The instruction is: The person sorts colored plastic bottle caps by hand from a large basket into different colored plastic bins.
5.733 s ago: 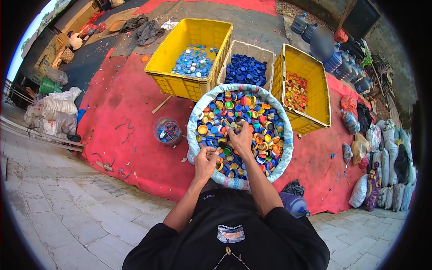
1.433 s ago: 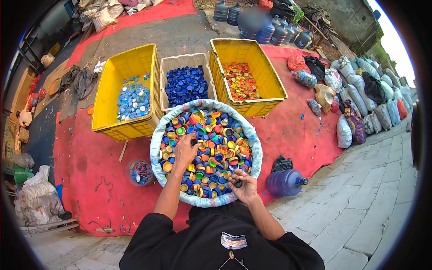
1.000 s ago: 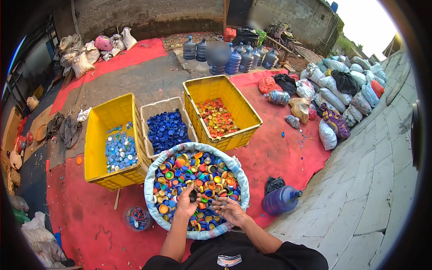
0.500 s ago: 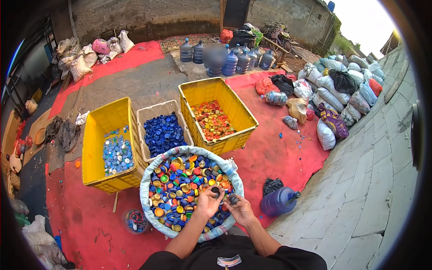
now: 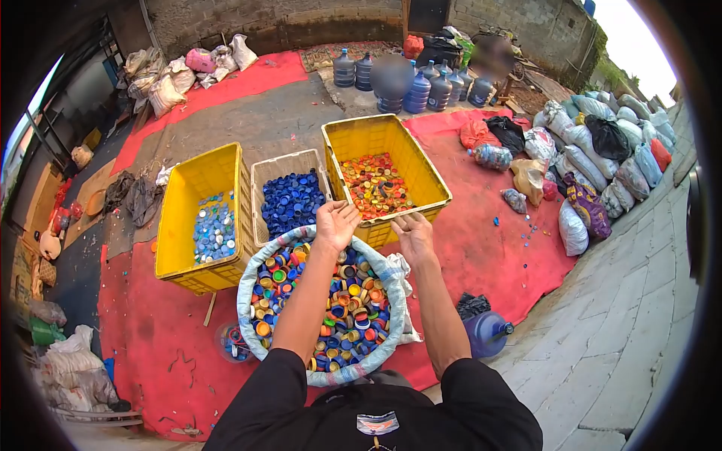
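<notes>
A round sack with a rolled pale-blue rim stands before me, filled with mixed-colour bottle caps. Both my arms reach out over it. My left hand is open, fingers apart, above the sack's far rim near the crate of blue caps. Close to the near wall of the right yellow crate is my right hand, open with its fingers stretched out. No cap shows in either hand. Red, orange and yellow caps lie in that crate. Dark blue caps fill much of the whitish crate beside it.
Another yellow crate at the left holds light-blue and white caps. A blue water jug lies by the grey block wall. Filled bags are piled at right; several jugs stand at the back.
Both hands have moved forward from over the sack towards the crates and opened. The dark caps they held before no longer show in them. The view has shifted slightly.
</notes>
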### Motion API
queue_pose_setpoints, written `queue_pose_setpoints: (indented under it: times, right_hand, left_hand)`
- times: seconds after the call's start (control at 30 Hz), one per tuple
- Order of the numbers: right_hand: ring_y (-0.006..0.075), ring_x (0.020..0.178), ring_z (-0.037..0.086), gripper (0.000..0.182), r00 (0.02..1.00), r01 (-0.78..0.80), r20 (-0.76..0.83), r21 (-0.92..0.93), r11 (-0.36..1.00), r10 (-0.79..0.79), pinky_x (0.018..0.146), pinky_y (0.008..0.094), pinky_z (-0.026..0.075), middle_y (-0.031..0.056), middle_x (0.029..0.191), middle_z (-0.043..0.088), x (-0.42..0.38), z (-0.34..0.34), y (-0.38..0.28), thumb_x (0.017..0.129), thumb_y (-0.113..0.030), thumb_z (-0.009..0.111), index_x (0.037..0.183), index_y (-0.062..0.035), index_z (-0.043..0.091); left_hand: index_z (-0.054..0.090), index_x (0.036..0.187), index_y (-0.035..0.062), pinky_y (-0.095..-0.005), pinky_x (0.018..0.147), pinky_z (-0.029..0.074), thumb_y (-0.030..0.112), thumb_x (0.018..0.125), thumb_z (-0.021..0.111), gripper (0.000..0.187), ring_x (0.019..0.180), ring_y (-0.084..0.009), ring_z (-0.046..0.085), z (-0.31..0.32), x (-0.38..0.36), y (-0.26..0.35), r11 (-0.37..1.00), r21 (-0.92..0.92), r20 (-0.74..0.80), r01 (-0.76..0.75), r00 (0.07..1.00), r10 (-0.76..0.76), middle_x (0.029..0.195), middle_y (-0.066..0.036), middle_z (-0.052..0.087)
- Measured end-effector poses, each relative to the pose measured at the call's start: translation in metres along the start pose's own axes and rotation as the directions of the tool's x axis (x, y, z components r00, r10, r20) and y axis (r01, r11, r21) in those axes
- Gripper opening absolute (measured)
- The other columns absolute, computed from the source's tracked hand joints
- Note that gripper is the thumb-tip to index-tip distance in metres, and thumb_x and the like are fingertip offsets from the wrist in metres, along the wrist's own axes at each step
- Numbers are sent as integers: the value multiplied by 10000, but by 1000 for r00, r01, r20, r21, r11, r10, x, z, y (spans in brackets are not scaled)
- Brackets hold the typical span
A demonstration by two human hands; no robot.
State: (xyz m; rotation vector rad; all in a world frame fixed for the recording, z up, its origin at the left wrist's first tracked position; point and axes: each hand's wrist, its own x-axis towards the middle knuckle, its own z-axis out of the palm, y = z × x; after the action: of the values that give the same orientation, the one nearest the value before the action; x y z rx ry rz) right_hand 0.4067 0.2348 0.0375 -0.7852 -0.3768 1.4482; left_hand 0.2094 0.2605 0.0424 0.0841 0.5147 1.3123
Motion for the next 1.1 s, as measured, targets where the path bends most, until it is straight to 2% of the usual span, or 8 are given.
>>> queue_pose_setpoints:
  times: [0.03,0.07,0.17,0.27,0.43,0.6,0.7,1.1]
  right_hand:
    - [434,1298,384,674,996,-15,-83,9,1000,16,1111,497,322,311,1408,311,-20,7,-3,735,151,427,1379,97,235]
    - [470,1421,136,838,999,-37,1,-24,999,37,1133,534,268,318,1536,4,-32,-4,-1,769,125,413,1483,58,-21]
    - [401,1250,472,719,998,-55,-25,-172,983,52,996,448,462,305,1498,208,-72,-36,15,821,45,499,1458,57,165]
    - [288,1065,589,544,997,-58,-69,-455,888,29,906,379,507,220,1319,470,-121,-58,33,859,-3,552,1361,40,348]
    - [261,933,599,349,958,277,237,-915,294,-164,805,377,492,153,1007,651,-176,-89,76,802,22,577,1150,16,554]
    - [336,849,579,306,811,585,580,-809,65,-81,783,417,469,154,920,647,-172,-77,108,767,13,609,1073,5,599]
    - [339,859,583,298,827,555,562,-820,138,15,790,422,467,152,919,646,-159,-59,121,768,8,612,1065,10,598]
    - [369,889,556,422,594,804,780,-581,-125,198,778,462,444,180,926,649,-88,14,160,710,-90,697,1103,-17,561]
  left_hand:
    - [312,1348,-139,-472,1188,164,170,854,515,617,1441,-395,148,-13,-14,6,999,46,10,-24,1000,24,1536,-287,144]
    - [432,1280,-113,-464,1170,225,209,873,522,526,1386,-379,297,-27,-26,10,993,89,-45,-74,996,78,1459,-270,336]
    - [546,1177,-40,-439,1044,422,228,917,512,374,1166,-306,552,-75,-78,18,982,67,-100,-176,978,182,1213,-176,594]
    - [598,1090,1,-366,900,508,264,941,538,308,950,-220,623,-107,-144,12,953,160,-185,-256,941,284,1037,-104,634]
    - [588,976,38,-331,733,526,238,967,536,207,819,-167,614,-145,-230,-16,910,311,-358,-275,853,380,909,-73,629]
    - [577,975,65,-293,673,508,191,955,573,128,716,-128,603,-167,-280,-48,876,387,-405,-287,801,441,914,-69,643]
    - [568,976,64,-291,668,507,187,957,571,124,709,-123,605,-169,-299,-56,875,378,-407,-301,795,449,913,-70,640]
    - [571,994,43,-280,655,505,120,942,572,93,710,-106,582,-168,-320,-63,859,390,-415,-333,769,487,897,-52,623]
